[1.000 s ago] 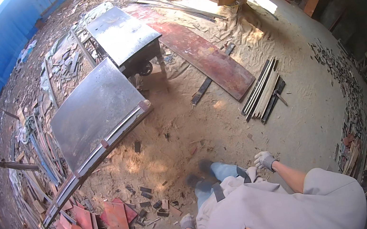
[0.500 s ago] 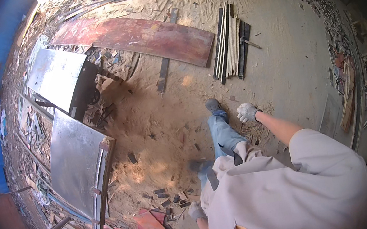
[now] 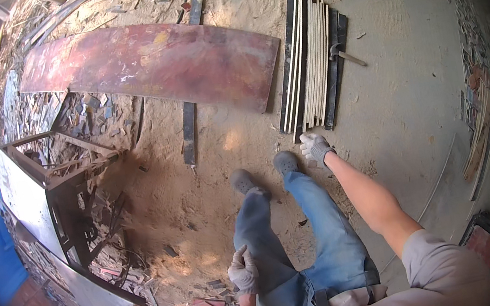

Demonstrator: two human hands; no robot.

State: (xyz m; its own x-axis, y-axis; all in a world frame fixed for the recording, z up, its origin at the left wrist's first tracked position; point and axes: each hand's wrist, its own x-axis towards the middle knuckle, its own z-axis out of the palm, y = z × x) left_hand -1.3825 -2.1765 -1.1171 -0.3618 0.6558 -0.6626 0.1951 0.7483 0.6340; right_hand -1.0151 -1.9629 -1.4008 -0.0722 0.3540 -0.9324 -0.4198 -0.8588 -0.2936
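1. The long red board (image 3: 154, 65) lies flat across a dark plank (image 3: 189, 133); its face is so blotched that I can't tell whether any lettering is there.
2. Over to the left stands a metal-topped table (image 3: 27, 194), glare hiding any marking.
3. The pale strips (image 3: 315, 71) lie bundled on the sandy floor beyond the person's feet, dark strips (image 3: 335, 74) alongside.
4. A hammer (image 3: 350, 58) rests by them, its handle angled outward.
5. The gloved right hand (image 3: 317, 146), partly curled, is at their near end; I can't tell whether it grips one.
6. The gloved left hand (image 3: 243, 272), fingers folded loosely, seemingly empty, is by the left thigh.
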